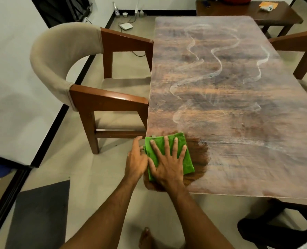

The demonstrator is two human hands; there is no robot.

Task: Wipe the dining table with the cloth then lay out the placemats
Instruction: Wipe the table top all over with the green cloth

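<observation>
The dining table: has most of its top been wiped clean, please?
No, on the dining table only a dark patch beside the green cloth looks wiped; the rest is hazy.

Bare forearms (pixel 194 212), bare foot (pixel 145 237), ring (pixel 142 150) on left hand (pixel 136 159).

Single head view, looking forward-down along dining table (pixel 238 114) from near-left corner; edges seemingly lens-bent.

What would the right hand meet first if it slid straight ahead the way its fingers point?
Nothing solid: past the cloth under the right hand lies only table with white streaks; the way looks free to the far edge.
</observation>
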